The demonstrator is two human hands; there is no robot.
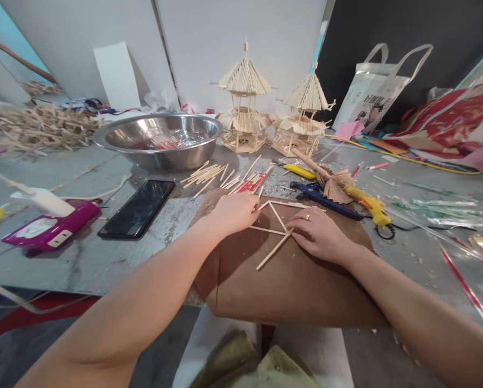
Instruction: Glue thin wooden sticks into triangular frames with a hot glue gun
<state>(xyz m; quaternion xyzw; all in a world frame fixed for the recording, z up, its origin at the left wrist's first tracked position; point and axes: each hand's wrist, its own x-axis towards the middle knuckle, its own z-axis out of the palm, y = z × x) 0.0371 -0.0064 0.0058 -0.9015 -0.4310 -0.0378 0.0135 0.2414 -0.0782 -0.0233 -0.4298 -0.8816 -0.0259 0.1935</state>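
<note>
On a brown board lies a small angular frame of thin wooden sticks. My left hand is closed at the frame's left side, fingers curled at the end of a stick; its exact grip is partly hidden. My right hand, with a ring on one finger, has its fingertips closed at the joint where several sticks meet. From that joint one stick slants toward me. Just beyond my left hand are loose sticks and red-and-white packaging.
A steel basin, loose sticks and a black phone are left. Two stick pagodas stand behind. Right lie a yellow cutter, blue-handled tool and yellow glue gun. A purple power strip sits far left.
</note>
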